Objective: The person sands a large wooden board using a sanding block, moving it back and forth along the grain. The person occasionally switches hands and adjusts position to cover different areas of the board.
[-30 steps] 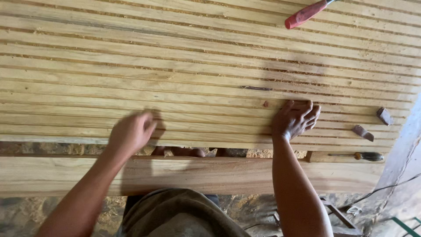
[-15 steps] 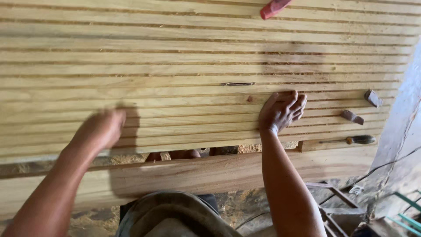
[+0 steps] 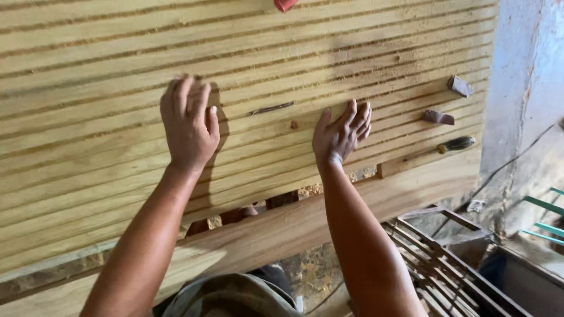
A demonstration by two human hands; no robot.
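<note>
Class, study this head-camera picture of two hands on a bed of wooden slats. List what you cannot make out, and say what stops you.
- Red tool, head view: cut off by the top edge, so its kind is unclear.
- Slats under the left hand and right hand: covered by the palms.
- Dark-handled tool: its tip lies in a gap between slats.
- Two small dark pieces: too small to identify.
- Floor below: hidden by the wooden beam.

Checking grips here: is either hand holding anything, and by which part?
Nothing is held: left hand and right hand lie flat, fingers spread, on the pale grooved wooden slats.
</note>
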